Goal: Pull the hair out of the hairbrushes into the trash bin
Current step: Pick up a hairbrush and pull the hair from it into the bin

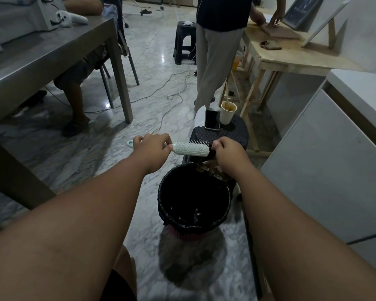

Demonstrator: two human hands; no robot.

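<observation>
A pale mint hairbrush lies level in the air above the far rim of the trash bin, bristles pointing away from me. My left hand is closed around its handle, whose end pokes out to the left. My right hand pinches a dark clump of hair at the brush's right tip. The bin is lined with a black bag and stands on the floor between my forearms. A brownish tuft of hair lies on the bag at the bin's far edge.
A black stool behind the bin carries a phone and a paper cup. A grey table stands at left with a seated person. A standing person is ahead by a wooden bench. White cabinet at right. Cables cross the floor.
</observation>
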